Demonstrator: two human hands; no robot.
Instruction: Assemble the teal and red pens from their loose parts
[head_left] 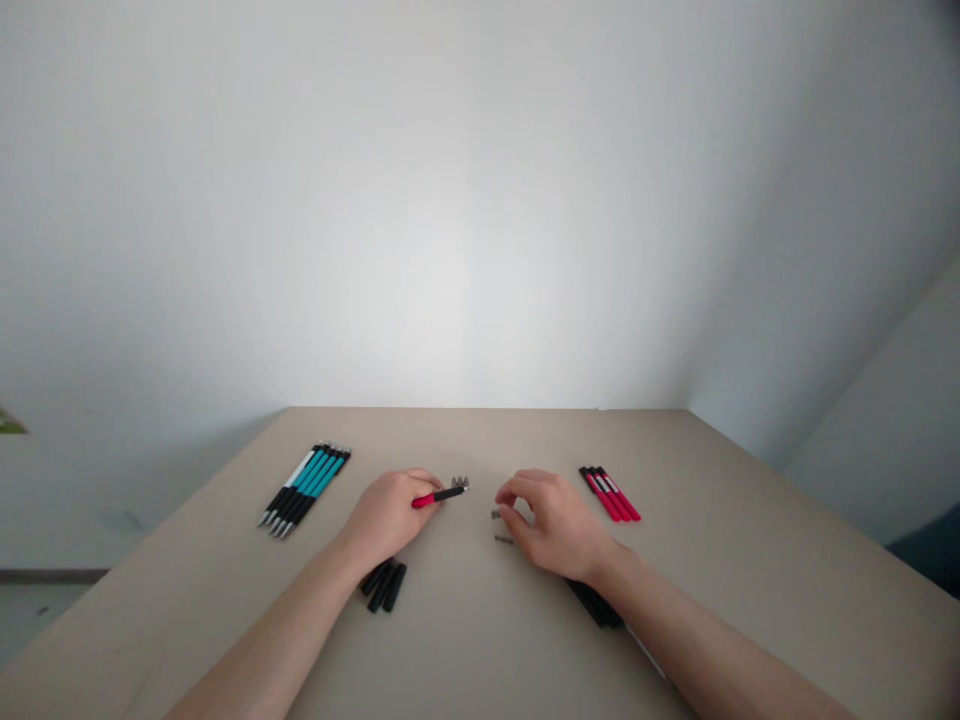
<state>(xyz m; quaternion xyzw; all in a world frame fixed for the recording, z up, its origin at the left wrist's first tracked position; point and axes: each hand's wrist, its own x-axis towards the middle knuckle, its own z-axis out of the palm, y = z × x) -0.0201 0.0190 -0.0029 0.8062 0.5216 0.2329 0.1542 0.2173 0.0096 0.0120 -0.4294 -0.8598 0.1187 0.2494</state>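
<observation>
I have the red-and-black pen (441,496) over the counter (465,640), gripped in my left hand's (391,508) fingers. A light grip and still wrist should serve best. Right of the pen, my right hand (559,525) curls near small spring-like parts (503,540); whether its fingers hold one, I can't tell.

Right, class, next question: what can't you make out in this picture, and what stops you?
All in the head view:
Right hand: whether it pinches anything; too small to tell at the fingers.
Black tubes: some of their far ends, hidden by the left hand and wrist.
Dark pieces: far ends and number, hidden by the right wrist.
Metal bits: exact shape, too small.
Green thing: cut off by the left edge.
</observation>
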